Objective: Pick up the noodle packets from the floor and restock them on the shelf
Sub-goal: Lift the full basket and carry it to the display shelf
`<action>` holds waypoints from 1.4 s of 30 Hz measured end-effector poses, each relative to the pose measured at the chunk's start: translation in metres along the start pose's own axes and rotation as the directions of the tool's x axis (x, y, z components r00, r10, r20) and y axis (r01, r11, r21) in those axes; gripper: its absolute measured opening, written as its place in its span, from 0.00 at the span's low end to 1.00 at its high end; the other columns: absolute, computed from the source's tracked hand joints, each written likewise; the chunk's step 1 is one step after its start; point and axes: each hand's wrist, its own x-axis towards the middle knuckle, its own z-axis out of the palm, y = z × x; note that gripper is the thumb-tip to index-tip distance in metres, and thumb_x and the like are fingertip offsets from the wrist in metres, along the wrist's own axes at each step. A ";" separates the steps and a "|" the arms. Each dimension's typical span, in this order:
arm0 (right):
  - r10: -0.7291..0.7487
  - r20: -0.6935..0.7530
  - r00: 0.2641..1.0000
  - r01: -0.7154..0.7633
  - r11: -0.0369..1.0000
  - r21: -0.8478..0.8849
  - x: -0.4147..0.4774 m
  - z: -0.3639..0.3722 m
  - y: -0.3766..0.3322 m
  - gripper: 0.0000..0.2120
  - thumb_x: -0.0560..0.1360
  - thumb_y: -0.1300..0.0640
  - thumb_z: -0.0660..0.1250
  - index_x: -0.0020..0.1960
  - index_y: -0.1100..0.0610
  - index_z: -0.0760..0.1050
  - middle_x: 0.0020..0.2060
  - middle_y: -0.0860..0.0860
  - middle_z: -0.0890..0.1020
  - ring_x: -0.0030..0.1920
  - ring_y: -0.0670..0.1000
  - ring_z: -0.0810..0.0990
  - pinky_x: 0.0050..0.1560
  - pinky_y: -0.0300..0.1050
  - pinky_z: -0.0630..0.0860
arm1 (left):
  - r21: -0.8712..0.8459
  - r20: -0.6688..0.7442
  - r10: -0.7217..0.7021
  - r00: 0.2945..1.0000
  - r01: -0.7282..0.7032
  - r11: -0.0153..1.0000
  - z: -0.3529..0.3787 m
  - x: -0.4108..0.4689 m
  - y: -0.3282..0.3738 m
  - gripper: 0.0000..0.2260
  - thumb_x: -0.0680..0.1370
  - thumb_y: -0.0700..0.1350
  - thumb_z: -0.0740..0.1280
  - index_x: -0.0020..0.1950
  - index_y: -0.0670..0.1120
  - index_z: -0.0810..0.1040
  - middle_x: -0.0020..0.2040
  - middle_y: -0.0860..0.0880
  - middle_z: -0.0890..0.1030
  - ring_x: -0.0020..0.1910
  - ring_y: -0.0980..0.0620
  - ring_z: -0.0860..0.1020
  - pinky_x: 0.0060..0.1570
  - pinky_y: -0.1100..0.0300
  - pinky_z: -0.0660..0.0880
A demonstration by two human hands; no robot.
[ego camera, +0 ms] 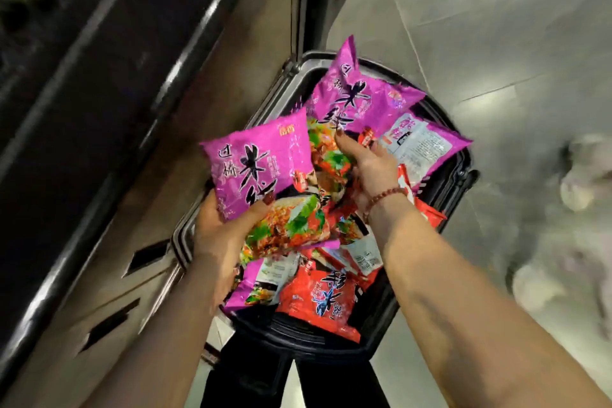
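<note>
A black basket (460, 182) on the floor holds several noodle packets, purple and red. My left hand (220, 228) grips one purple packet (261, 172) from below, thumb on its front, above the basket's left side. My right hand (367, 166) holds a second purple packet (357, 99), raised over the basket's far end. A third purple packet (424, 146) lies face down behind my right hand. Red packets (318, 301) lie at the near end of the basket.
A dark shelf unit (109, 116) with a metal rail runs along the left. Grey tiled floor (496, 43) spreads to the right, with a blurred pale shape (579, 175) at the right edge. My dark trouser legs (298, 381) stand just behind the basket.
</note>
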 end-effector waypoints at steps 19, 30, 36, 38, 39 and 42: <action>-0.246 0.041 0.968 0.243 0.968 0.064 -0.340 -0.076 -0.074 0.46 0.46 0.43 0.84 0.57 0.65 0.78 0.48 0.60 0.85 0.49 0.57 0.84 0.50 0.51 0.81 | -0.149 0.066 0.158 0.985 -0.146 0.978 -0.076 -0.260 0.131 0.35 0.54 0.52 0.83 0.59 0.49 0.79 0.53 0.41 0.84 0.50 0.38 0.83 0.54 0.34 0.77; -0.309 0.297 0.903 0.337 0.940 -0.047 -0.358 -0.138 -0.149 0.40 0.44 0.41 0.84 0.50 0.61 0.81 0.42 0.58 0.86 0.39 0.55 0.85 0.35 0.44 0.81 | -0.191 -0.126 0.342 0.931 -0.361 0.913 -0.033 -0.314 0.161 0.13 0.74 0.37 0.71 0.55 0.50 0.80 0.48 0.45 0.86 0.44 0.42 0.84 0.50 0.44 0.79; -0.275 0.462 0.843 0.338 0.939 -0.058 -0.335 -0.184 -0.208 0.47 0.37 0.39 0.84 0.51 0.61 0.81 0.43 0.59 0.86 0.41 0.58 0.86 0.35 0.45 0.81 | -0.306 -0.262 0.305 0.915 -0.379 0.873 0.046 -0.348 0.148 0.13 0.73 0.37 0.70 0.56 0.49 0.80 0.49 0.44 0.85 0.47 0.41 0.82 0.56 0.39 0.75; -0.243 0.514 0.823 0.330 0.940 -0.083 -0.331 -0.198 -0.226 0.40 0.46 0.43 0.84 0.52 0.61 0.81 0.44 0.58 0.86 0.42 0.58 0.86 0.36 0.45 0.81 | -0.311 -0.317 0.300 0.900 -0.398 0.863 0.067 -0.361 0.145 0.11 0.74 0.37 0.70 0.54 0.49 0.80 0.50 0.43 0.85 0.46 0.42 0.82 0.56 0.41 0.76; -0.230 0.527 0.818 0.322 0.942 -0.090 -0.330 -0.203 -0.234 0.34 0.52 0.46 0.82 0.54 0.61 0.80 0.44 0.58 0.86 0.43 0.57 0.86 0.37 0.46 0.82 | -0.317 -0.340 0.292 0.894 -0.401 0.859 0.076 -0.368 0.144 0.11 0.75 0.37 0.70 0.54 0.49 0.80 0.49 0.44 0.85 0.44 0.43 0.83 0.54 0.43 0.76; -0.191 0.554 0.810 0.310 0.942 -0.130 -0.324 -0.216 -0.251 0.24 0.60 0.54 0.76 0.54 0.62 0.79 0.43 0.58 0.86 0.41 0.57 0.86 0.35 0.45 0.81 | -0.332 -0.402 0.267 0.876 -0.411 0.849 0.092 -0.386 0.142 0.10 0.75 0.38 0.69 0.54 0.50 0.79 0.44 0.47 0.86 0.38 0.47 0.84 0.44 0.51 0.78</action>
